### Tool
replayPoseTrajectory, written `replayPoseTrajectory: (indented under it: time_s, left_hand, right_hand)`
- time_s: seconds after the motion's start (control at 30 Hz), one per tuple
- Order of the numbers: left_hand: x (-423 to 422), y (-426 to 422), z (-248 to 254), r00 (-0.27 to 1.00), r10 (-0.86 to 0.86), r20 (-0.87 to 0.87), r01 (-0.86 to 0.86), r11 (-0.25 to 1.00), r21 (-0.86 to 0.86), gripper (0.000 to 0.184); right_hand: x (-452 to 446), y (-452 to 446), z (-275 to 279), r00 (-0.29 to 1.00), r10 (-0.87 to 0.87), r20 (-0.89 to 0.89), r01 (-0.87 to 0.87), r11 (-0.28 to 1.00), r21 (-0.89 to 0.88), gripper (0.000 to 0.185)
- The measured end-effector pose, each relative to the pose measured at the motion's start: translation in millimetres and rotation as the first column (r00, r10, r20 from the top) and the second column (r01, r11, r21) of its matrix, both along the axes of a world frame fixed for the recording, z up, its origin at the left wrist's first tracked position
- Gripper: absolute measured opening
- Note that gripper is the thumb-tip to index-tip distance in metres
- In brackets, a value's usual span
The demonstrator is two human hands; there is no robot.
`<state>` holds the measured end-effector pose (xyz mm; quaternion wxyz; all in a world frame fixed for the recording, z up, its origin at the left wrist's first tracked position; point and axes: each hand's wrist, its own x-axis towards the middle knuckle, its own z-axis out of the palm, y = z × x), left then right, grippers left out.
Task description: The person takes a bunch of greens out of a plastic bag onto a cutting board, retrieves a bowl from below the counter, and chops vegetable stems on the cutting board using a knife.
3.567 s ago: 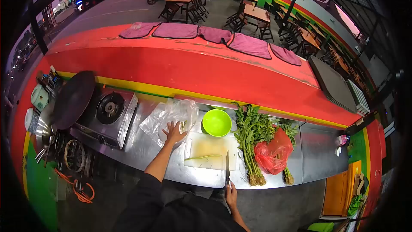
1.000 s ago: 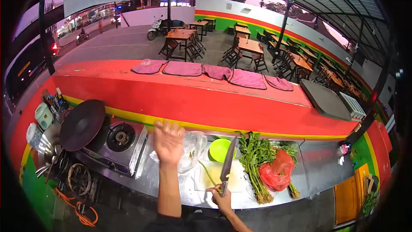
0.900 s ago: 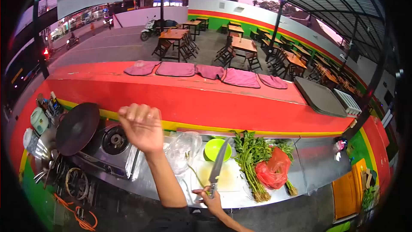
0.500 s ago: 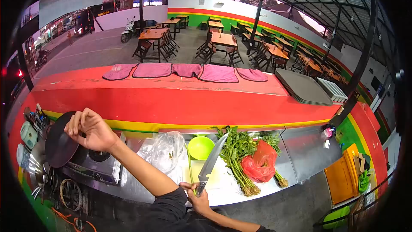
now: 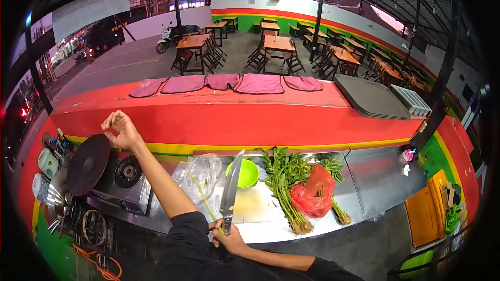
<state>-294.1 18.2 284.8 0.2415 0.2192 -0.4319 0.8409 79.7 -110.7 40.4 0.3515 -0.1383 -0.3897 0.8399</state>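
Knife [image 5: 232, 184] and green stem [image 5: 204, 198] together in the right grip [image 5: 230, 239].

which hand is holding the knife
The right hand, the lower one, which grips the knife and a green stalk; the raised left hand holds nothing visible.

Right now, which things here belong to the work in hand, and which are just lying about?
Likely part of the job:
knife and stalk, both in the right hand
board
bowl
clear bag
greens

Seemingly just lying about:
cloths
trays
wok
stove
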Motion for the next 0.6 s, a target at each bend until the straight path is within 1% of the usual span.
replayPoseTrajectory:
  time_s: [0.07,0.1,0.13,0.2,0.23,0.27,0.33,0.37,0.47,0.6]
  left_hand:
    - [-1.1,3.9,-3.3,0.996,-0.028,0.087,0.029,1.0,-0.006,0.037]
    - [4.0,-0.6,-1.7,0.997,-0.012,0.077,0.014,0.999,-0.029,0.043]
    - [10.3,-3.9,-1.2,0.997,-0.011,0.079,0.011,1.0,0.002,0.041]
    - [20.5,-13.6,-3.6,0.995,0.094,0.022,-0.093,0.995,-0.026,0.038]
    - [23.7,-16.9,-4.2,0.994,0.11,0.01,-0.11,0.994,-0.007,0.034]
    - [28.0,-19.7,-6.8,0.993,0.115,0.012,-0.115,0.993,-0.008,0.034]
    - [45.5,-29.1,-5.2,0.992,0.121,-0.038,-0.12,0.992,0.034,0.031]
    - [53.9,-32.7,-4.3,0.987,0.154,-0.054,-0.152,0.988,0.036,0.03]
    - [69.3,-47.1,-4.4,0.979,0.199,-0.038,-0.197,0.979,0.041,0.021]
    - [85.1,-72.6,-7.9,0.967,0.252,0.046,-0.254,0.966,0.044,0.009]
  right_hand:
    - [10.1,-1.3,4.3,0.999,0.04,0.03,-0.04,0.999,0.01,0.014]
    - [14.9,-0.9,9.8,0.999,0.04,0.03,-0.04,0.999,0.014,0.014]
    - [19.9,1.7,15.4,0.999,0.036,0.022,-0.036,0.999,0.014,0.014]
    - [31.8,8.1,25.9,1.0,-0.002,0.011,0.002,1.0,0.019,0.014]
    - [37.6,10.3,30.7,1.0,-0.017,0.01,0.017,1.0,0.025,0.014]
    - [43.6,12.4,35.1,1.0,-0.03,0.008,0.03,0.999,0.024,0.014]
    - [55.9,15.5,44.5,0.999,-0.047,0.014,0.047,0.998,0.035,0.014]
    - [61.9,16.4,48.3,0.999,-0.049,0.017,0.048,0.998,0.039,0.014]
    - [77.3,15.5,42.0,1.0,-0.024,0.011,0.024,1.0,0.017,0.015]
    - [95.9,9.2,34.8,0.999,0.035,-0.013,-0.036,0.998,-0.049,0.018]
